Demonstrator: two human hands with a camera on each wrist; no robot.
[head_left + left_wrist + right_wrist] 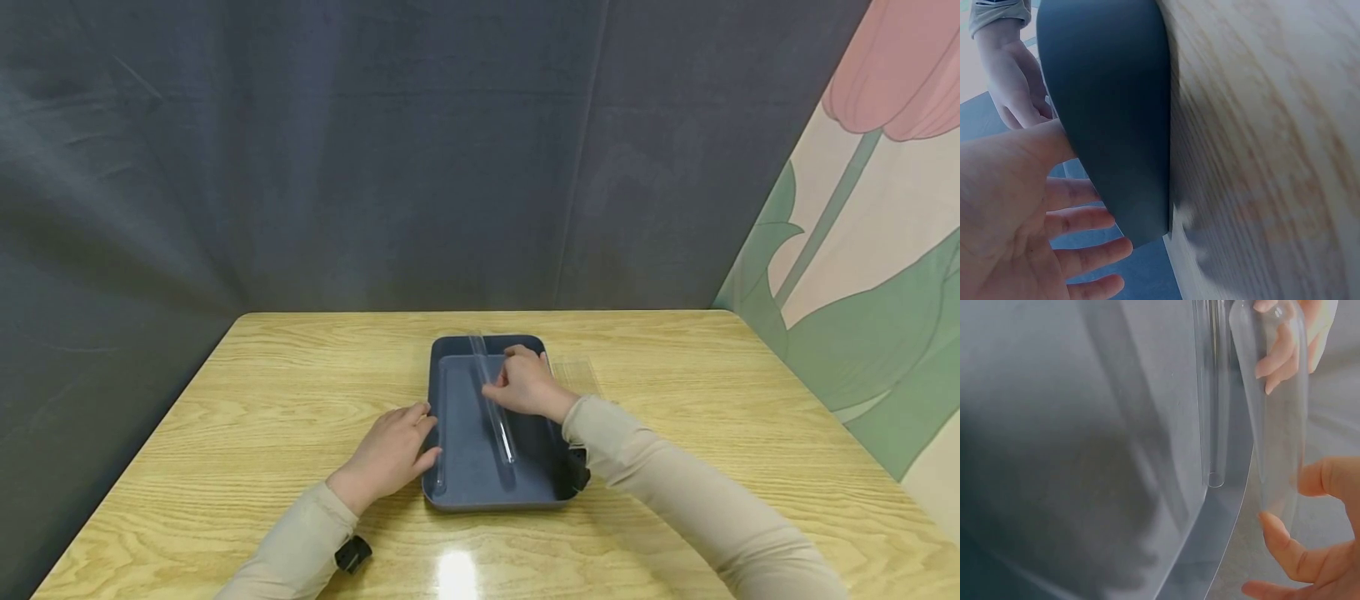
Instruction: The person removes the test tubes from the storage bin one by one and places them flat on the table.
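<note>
Here, wooden table [300,392], grey curtain [337,150].

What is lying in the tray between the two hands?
In the head view, a thin glass tube lies along the tray's left wall, between the left hand and the glass tube in the right hand.

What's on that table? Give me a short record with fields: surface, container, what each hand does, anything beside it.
Surface: wooden table
Container: dark blue tray, near the table's middle
Right hand: holds a clear glass tube over the tray
Left hand: fingers straight, resting against the tray's left rim
In the tray: a second clear tube along the left wall
Beside the tray: a clear plastic piece on its right
</note>
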